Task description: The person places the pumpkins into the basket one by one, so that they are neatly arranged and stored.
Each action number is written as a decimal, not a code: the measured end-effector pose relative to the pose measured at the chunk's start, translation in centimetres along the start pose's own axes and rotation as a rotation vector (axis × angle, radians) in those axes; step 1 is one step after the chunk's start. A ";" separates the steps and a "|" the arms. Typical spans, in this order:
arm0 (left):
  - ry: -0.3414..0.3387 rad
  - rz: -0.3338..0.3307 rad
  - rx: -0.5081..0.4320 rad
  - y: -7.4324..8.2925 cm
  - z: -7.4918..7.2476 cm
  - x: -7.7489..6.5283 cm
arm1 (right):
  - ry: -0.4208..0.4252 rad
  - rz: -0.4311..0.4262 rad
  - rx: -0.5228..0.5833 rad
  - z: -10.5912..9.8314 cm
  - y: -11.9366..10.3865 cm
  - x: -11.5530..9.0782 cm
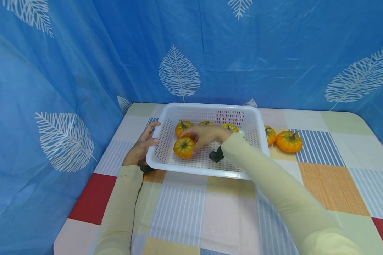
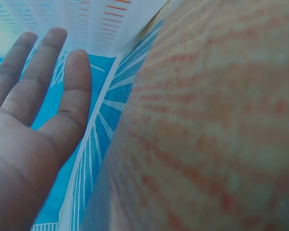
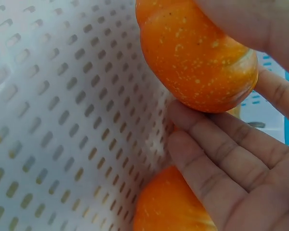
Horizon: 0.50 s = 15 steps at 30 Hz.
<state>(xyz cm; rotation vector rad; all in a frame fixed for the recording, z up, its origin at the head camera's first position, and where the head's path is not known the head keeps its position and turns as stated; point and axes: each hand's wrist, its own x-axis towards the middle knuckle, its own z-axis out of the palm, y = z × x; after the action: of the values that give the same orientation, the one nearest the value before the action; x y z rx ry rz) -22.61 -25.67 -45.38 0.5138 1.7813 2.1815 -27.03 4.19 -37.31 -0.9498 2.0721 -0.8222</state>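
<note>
Right hand (image 1: 208, 134) grasps a pumpkin (image 1: 183, 148), white basket (image 1: 198, 170) around it. Left hand (image 1: 142, 146), fingers extended, touches the basket's edge.

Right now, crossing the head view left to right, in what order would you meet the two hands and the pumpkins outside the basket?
Left hand, right hand, partly hidden pumpkin beside the basket, rightmost pumpkin.

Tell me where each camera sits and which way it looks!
Head: on the person's head, facing forward and down at the white basket, pumpkins and blue curtain; both sleeves, the left hand and right hand show.
Left wrist: on that wrist, looking past the left hand at the basket's side.
Right wrist: on that wrist, looking into the basket; the right hand holds a pumpkin.
Shared: head and right wrist both show the right hand and pumpkins.
</note>
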 end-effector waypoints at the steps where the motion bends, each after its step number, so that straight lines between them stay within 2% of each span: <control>1: 0.000 0.000 -0.002 0.0 0.0 0.0 | -0.006 0.005 -0.013 0.1 0.0 0.2; 8: 0.007 0.001 0.001 0.0 -0.1 0.0 | -0.024 0.025 -0.069 0.6 -0.2 1.0; 15: -0.005 0.012 -0.015 0.0 0.0 0.1 | 0.001 0.054 -0.118 0.9 -0.3 1.3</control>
<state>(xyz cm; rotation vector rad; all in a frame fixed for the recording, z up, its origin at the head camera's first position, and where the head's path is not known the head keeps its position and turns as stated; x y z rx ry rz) -22.71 -25.66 -45.42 0.5270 1.7629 2.1978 -26.88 2.74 -38.04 -0.9515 2.1567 -0.6784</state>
